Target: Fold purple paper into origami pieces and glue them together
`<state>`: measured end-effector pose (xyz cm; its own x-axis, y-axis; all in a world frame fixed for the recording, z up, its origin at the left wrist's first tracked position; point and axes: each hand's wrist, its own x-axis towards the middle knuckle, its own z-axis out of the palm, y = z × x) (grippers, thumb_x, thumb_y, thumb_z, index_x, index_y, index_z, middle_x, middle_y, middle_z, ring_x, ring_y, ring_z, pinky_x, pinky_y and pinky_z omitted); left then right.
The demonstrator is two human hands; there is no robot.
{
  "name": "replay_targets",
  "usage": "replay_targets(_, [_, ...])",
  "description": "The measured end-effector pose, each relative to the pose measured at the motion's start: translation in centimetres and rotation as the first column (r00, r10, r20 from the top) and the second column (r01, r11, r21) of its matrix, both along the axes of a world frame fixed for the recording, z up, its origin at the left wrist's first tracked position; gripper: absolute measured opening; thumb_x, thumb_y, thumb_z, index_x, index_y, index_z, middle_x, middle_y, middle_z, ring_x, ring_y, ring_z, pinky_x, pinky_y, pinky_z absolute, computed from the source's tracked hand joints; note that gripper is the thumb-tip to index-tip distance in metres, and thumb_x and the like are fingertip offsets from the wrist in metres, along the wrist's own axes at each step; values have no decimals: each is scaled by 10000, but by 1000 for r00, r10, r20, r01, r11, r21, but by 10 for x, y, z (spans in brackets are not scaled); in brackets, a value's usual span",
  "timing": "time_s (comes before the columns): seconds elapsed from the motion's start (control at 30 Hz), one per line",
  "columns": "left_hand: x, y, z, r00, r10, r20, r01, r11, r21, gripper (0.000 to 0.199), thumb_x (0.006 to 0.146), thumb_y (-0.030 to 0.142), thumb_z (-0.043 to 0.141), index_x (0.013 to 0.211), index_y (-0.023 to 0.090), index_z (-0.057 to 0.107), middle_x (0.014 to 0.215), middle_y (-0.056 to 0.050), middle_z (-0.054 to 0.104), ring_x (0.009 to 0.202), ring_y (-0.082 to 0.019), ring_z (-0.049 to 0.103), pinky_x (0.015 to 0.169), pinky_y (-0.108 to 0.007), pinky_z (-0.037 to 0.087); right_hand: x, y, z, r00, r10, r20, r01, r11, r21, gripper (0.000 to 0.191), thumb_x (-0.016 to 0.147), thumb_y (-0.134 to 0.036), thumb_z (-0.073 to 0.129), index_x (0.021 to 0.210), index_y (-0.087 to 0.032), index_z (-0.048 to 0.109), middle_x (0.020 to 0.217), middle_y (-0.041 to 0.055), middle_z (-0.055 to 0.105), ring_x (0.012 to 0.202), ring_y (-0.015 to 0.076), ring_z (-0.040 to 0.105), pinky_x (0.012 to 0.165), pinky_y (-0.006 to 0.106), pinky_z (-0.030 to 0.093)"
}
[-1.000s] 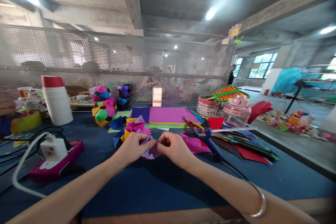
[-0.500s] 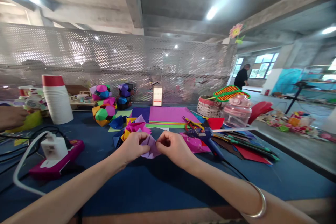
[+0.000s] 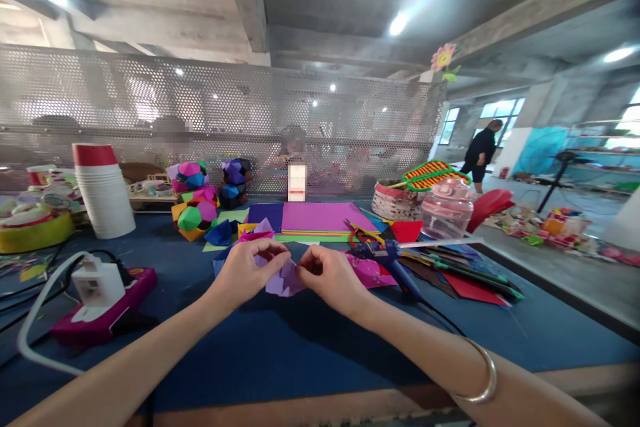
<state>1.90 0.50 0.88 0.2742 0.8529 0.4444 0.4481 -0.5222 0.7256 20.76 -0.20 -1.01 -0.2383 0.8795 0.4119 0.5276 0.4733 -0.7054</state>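
A piece of folded light-purple paper (image 3: 284, 280) is between my two hands, creased and zigzagged along its lower edge. My left hand (image 3: 247, 272) curves over its left side, thumb and forefinger closed near its top. At the right edge, my right hand (image 3: 334, 280) pinches the paper between thumb and bent fingers. Behind my left hand, pink folded paper (image 3: 255, 233) shows in part. Just right of my right hand lie a magenta paper piece (image 3: 373, 272) and a blue glue gun (image 3: 395, 260) with a clear glue stick.
Stacked coloured paper (image 3: 325, 219) lies ahead, with scissors (image 3: 360, 232) on its right. Folded paper balls (image 3: 196, 213), stacked paper cups (image 3: 103, 193) and a power strip (image 3: 100, 323) stand left. A clear bottle (image 3: 447, 210) stands right. A person (image 3: 481, 150) walks in the background.
My left hand has lifted slightly and its fingers have shifted over the paper. My right hand keeps its pinch. A hand at the far left has left the view; the background person has moved right.
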Motion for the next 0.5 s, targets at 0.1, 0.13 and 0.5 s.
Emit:
replay_targets(0.1, [1, 0, -4, 1000, 0, -30, 2, 999, 48, 218, 806, 356, 649, 922, 192, 733, 881, -41, 738, 745, -177, 649, 660, -254, 488, 0, -3, 1, 999, 7, 43, -9, 999, 44, 59, 785, -184, 581, 727, -191, 583, 662, -16, 630, 604, 119, 565, 550, 212, 394])
replay_targets(0.13, [1, 0, -5, 999, -21, -39, 24, 998, 59, 204, 798, 339, 663, 928, 199, 735, 902, -40, 739, 783, -184, 657, 693, -259, 496, 0, -5, 2, 997, 9, 73, -14, 997, 71, 58, 782, -168, 582, 730, -195, 576, 659, -21, 622, 605, 119, 560, 553, 214, 386])
replay_targets(0.5, [1, -4, -7, 966, -166, -199, 194, 972, 129, 338, 823, 134, 560, 1102, 240, 719, 1049, -45, 743, 950, -208, 682, 821, -286, 505, 2, -8, 2, 962, 46, 270, -126, 950, 287, 95, 910, -138, 522, 877, -201, 585, 848, 29, 666, 803, 163, 621, 715, 243, 425])
